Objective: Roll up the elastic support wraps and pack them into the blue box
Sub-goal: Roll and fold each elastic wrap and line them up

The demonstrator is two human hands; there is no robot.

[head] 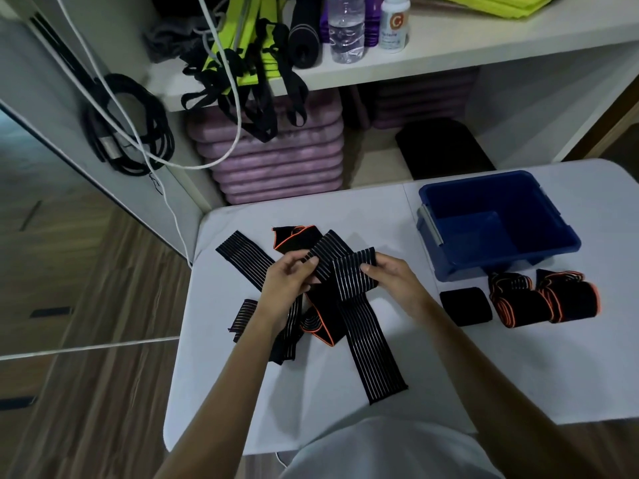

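White folding table (345, 392): my left hand (285, 288) and right hand (392, 276) pinch the black silver-striped elastic wrap (366, 326); roll tightly, edges aligned.

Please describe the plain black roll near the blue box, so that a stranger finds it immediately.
Find the blue box on the white table. Three rolled wraps lie in front of it. The plain black roll is the leftmost, and it alone has no orange edging.

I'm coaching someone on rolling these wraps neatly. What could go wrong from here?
The striped wrap that both hands, left and right, hold crosses other loose wraps, including an orange-edged wrap, so rolling may drag or snag them. Its long tail could also roll up crooked.
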